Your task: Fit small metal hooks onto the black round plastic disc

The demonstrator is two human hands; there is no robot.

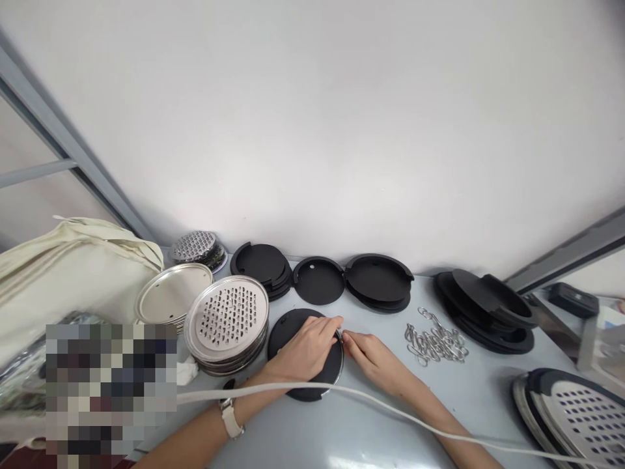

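On the grey table (pixel 273 440), just below the frame's centre, lies a black disc (pixel 329 372), probably light, stiff and slick; its rim offers the best hold. The left hand (pixel 305 350) rests over it; the right hand (pixel 370 357) bunches fingertips beside a small shiny piece (pixel 338 334). Whether either grips that, I cannot tell.

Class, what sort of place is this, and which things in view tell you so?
Probably a small assembly or packing workplace: stacked round metal graters, several black discs and a loose heap of metal clips are spread across one grey table.
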